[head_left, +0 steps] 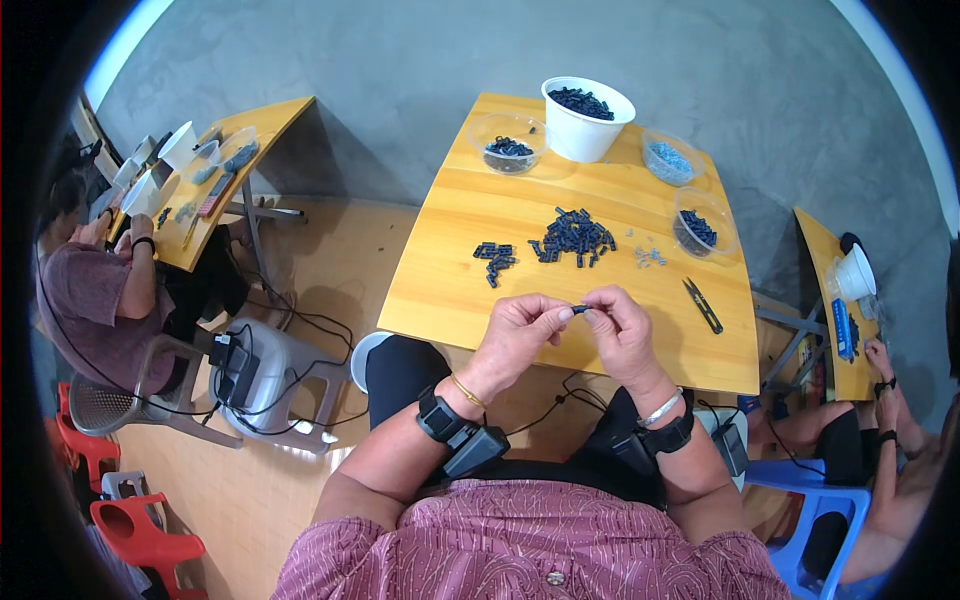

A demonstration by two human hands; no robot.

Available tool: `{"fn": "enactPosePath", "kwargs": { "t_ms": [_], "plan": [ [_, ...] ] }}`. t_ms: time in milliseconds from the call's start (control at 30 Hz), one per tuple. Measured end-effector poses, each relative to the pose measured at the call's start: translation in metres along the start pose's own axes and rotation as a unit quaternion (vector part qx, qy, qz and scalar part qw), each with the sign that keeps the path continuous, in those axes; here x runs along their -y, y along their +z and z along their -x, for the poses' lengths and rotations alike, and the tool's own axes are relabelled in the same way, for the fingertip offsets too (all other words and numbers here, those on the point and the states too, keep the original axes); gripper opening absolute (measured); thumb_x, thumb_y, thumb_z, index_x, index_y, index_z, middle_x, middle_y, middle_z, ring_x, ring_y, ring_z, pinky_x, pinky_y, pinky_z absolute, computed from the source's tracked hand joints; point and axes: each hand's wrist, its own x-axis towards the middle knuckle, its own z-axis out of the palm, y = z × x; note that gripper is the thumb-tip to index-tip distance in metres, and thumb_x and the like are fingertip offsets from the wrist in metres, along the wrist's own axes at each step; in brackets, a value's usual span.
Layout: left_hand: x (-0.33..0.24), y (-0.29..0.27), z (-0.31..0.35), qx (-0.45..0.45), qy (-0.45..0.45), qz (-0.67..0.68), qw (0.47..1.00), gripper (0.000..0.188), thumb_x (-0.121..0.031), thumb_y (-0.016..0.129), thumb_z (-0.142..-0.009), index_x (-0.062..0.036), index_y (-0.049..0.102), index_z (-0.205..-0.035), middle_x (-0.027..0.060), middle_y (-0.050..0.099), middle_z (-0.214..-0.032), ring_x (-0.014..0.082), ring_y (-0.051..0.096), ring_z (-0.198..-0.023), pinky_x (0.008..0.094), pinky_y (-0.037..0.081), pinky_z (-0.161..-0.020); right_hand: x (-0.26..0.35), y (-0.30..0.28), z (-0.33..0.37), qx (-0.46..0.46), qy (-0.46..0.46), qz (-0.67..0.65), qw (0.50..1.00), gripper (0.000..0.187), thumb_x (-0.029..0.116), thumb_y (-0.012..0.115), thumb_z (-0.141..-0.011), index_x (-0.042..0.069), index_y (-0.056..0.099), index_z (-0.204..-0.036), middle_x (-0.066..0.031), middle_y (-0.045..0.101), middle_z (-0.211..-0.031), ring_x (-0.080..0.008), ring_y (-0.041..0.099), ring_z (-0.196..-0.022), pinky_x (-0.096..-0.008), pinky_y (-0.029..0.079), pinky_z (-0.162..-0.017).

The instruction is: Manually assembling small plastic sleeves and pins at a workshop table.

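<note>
A small, dark, narrow piece [579,309], its exact shape largely covered by fingers, is held just above the near part of a yellow, wood-grained table [430,300]. It is pinched at one end by the thumb and fingertips of the left hand [520,326] and at the other by those of the right hand [622,328]; both grips are narrow. With clock hours read from that piece, a loose heap of short black pieces [575,238] is seen at 12 o'clock, and a smaller cluster of black pieces [495,262] at 10. Tiny pale bits [650,256] are scattered between 1 and 2 o'clock, and slim black metal snips [703,306] are laid at 3. Farther out, a round clear plastic tub of dark pieces [703,228] is placed at 2, a clear tub of light-blue pieces [671,160] at 1, a tall white bucket [585,140] filled with black pieces at 12, and a shallow clear tub of black pieces [508,145] at 11. At other tables, one seated person [100,300] is seen at 9 o'clock and another [885,480] at 4.
</note>
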Motion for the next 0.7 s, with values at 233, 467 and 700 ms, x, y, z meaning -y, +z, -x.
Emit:
{"fn": "enactPosePath", "kwargs": {
  "t_ms": [233,467,700],
  "plan": [
    [0.004,-0.003,-0.002,-0.010,0.009,0.001,1.000,0.011,-0.010,0.059,-0.083,-0.0005,0.061,-0.078,0.0017,0.058,-0.066,0.0072,0.051,-0.060,0.0211,0.043,-0.058,-0.014,-0.008,-0.001,-0.002,0.064,-0.057,0.996,0.013,0.000,0.054,-0.082,0.000,0.056,-0.095,-0.0029,0.057,-0.078,-0.0086,0.052,-0.069,-0.0218,0.044,-0.062],
    [0.008,-0.002,-0.005,-0.013,0.011,-0.010,1.000,0.012,-0.011,0.059,-0.083,-0.0003,0.062,-0.078,0.0015,0.058,-0.066,0.0071,0.051,-0.060,0.0207,0.044,-0.058,-0.007,-0.005,-0.005,0.046,0.076,-0.069,0.994,0.012,0.000,0.055,-0.081,0.000,0.056,-0.093,-0.0040,0.057,-0.076,-0.0103,0.053,-0.068,-0.0226,0.044,-0.062],
    [0.013,-0.009,-0.006,-0.042,-0.041,-0.030,0.998,0.017,-0.014,0.057,-0.086,0.0015,0.062,-0.083,0.0012,0.056,-0.066,0.0074,0.050,-0.060,0.0206,0.044,-0.058,-0.016,-0.031,-0.023,-0.038,0.000,0.093,0.995,0.006,0.004,0.055,-0.081,0.000,0.056,-0.085,-0.0095,0.057,-0.076,-0.0162,0.056,-0.068,-0.0263,0.045,-0.062]
  ]
}}
